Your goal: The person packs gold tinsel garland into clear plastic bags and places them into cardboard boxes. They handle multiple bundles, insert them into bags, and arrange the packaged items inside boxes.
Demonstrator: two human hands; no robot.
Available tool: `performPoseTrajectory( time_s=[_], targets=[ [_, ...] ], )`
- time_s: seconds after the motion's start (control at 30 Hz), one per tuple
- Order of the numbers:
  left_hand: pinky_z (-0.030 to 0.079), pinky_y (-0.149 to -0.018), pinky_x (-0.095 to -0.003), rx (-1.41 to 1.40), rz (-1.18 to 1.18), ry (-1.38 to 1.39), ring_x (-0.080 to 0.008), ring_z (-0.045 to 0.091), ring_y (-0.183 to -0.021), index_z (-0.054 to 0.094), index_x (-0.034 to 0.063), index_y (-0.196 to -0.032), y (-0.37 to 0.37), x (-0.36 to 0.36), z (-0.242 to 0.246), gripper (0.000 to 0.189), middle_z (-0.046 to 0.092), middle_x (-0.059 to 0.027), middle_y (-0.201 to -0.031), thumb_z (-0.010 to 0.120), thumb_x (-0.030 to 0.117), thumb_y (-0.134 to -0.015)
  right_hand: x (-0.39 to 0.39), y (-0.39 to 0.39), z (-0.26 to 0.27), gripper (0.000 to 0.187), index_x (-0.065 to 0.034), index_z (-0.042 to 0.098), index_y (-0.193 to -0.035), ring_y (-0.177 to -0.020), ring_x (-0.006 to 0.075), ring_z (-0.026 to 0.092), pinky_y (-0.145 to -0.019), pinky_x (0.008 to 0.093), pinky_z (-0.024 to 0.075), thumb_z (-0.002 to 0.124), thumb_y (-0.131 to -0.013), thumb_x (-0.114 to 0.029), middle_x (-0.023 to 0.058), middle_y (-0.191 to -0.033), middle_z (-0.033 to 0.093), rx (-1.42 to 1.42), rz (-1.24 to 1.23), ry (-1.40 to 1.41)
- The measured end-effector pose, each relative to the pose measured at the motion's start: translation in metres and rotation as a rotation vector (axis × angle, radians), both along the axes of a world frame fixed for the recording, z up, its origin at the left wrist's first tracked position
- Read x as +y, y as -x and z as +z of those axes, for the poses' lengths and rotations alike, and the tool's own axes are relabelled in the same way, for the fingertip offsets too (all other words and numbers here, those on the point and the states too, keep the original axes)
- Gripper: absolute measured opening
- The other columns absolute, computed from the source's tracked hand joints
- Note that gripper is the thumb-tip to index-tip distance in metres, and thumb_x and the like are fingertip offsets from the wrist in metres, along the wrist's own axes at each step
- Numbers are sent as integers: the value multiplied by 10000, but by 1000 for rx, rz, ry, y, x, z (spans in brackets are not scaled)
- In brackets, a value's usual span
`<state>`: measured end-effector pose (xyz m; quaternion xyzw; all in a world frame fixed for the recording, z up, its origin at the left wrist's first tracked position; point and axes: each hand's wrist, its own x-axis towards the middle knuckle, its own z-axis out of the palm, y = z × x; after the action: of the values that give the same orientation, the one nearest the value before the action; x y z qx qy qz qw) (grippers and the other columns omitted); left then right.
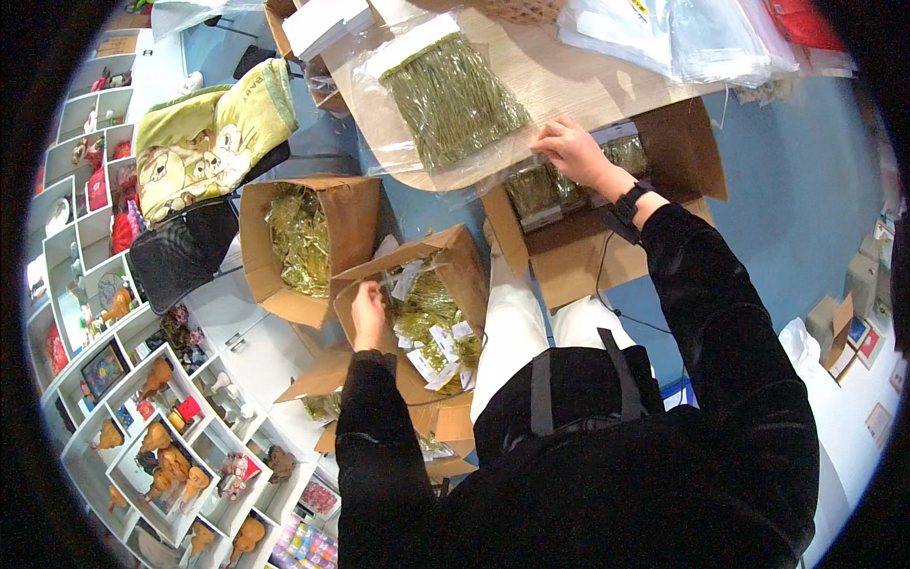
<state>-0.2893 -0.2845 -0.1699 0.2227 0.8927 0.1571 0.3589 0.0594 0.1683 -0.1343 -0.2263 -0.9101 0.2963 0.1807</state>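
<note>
A clear plastic bag [370,153] holding a gold tinsel fringe [455,99] with a white header card [418,44] lies flat on the wood-look table [604,85]. At the table's near edge, my right hand [572,153] is beside the bag's corner, its fingers curled together; whether they pinch the film cannot be made out. My left hand [368,316] hovers over the side of an open cardboard box [461,267] with loose gold tinsel and white-carded packs [441,345]. Its fingers are bent near a clear strip, and any hold is unclear.
Another cardboard box [355,213] of gold tinsel [302,245] stands at the left. Packed fringes [537,195] fill a box under the table edge. A stack of clear bags [682,43] lies far right. A black cable [603,270] hangs near my legs. Shelves [99,235] line the left.
</note>
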Motion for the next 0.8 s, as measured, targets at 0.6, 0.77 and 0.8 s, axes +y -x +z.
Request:
performPoseTrajectory(
  time_s=[0.6, 0.77, 0.8],
  targets=[
    [381, -1149, -415, 630, -1086, -660, -273, 438, -1371, 477, 142, -1327, -48, 249, 9, 644, 453, -75, -1481, 791, 225, -771, 15, 4, -10, 656, -59, 479, -1437, -1387, 273, 470, -1164, 399, 391, 698, -820, -98, 109, -1464, 526, -150, 315, -284],
    [423, -1116, -422, 579, -1030, -752, -284, 509, -1319, 543, 116, -1180, -50, 251, 5, 429, 549, -86, -1402, 763, 195, -821, 15, 2, -13, 424, -42, 602, -1270, -1297, 288, 556, -1073, 393, 483, 700, -862, -105, 118, -1350, 613, -40, 257, -254],
    [429, -1111, -422, 580, -1013, -781, -285, 522, -1310, 555, 111, -1146, -52, 250, 7, 383, 571, -87, -1383, 758, 192, -832, 14, 2, -13, 369, -41, 621, -1232, -1281, 289, 570, -1056, 391, 495, 696, -877, -110, 118, -1323, 631, -13, 234, -222]
  ],
)
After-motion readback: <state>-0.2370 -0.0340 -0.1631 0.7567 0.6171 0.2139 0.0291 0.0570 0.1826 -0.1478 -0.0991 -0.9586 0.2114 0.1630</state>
